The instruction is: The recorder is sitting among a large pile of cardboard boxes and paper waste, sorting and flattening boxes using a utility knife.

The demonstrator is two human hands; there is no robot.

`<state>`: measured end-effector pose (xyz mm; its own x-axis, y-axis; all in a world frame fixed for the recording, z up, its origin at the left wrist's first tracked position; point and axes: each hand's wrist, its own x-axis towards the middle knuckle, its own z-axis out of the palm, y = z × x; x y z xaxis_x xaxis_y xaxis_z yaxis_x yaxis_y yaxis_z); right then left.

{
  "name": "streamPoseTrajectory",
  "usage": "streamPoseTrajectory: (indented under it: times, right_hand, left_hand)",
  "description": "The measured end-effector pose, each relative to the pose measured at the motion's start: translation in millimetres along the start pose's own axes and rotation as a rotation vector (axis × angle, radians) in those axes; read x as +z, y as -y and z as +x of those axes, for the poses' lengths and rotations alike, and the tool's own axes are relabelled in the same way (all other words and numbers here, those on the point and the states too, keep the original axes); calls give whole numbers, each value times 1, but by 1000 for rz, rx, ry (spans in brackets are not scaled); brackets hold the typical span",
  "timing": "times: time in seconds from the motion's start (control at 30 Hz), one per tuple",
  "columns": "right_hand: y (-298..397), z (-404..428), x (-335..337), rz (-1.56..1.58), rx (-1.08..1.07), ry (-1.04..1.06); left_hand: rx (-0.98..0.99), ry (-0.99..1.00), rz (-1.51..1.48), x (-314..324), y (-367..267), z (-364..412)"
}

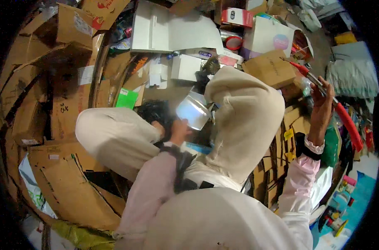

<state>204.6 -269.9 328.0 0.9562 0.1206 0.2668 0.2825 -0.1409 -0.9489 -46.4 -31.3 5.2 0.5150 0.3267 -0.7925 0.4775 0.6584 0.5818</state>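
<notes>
Between the bent knees, my left hand point(180, 131) is blurred at the lower edge of a shiny silvery box or sheet point(194, 111); its fingertips seem to hold that edge. A black plastic bag point(154, 111) lies just left of it. Out to the right, my right hand point(322, 101) is raised and grips a long tool with red handles and a metal middle point(316, 80). The tool slants from a thin dark tip at the upper left to a thick red grip at the lower right. The tool's exact kind cannot be told.
Flattened brown cardboard point(73, 181) lies in stacks at the left, with more pieces right of the right knee. Ahead are an open white box point(152, 28), a brown carton point(270, 68) and a red and white box point(237, 17). A bright green card point(126, 98) lies near the left knee.
</notes>
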Motion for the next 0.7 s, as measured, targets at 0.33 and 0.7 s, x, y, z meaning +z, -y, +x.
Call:
streamPoseTrajectory:
  times: [0.33, 0.7]
  right_hand:
    - [14, -33, -24, 24, -8, -77]
    - [-30, -29, -26, -66, 167, -51]
  left_hand:
    - [1031, -270, 1186, 46, -81, -15]
    - [1102, 369, 1856, 102, -113, 57]
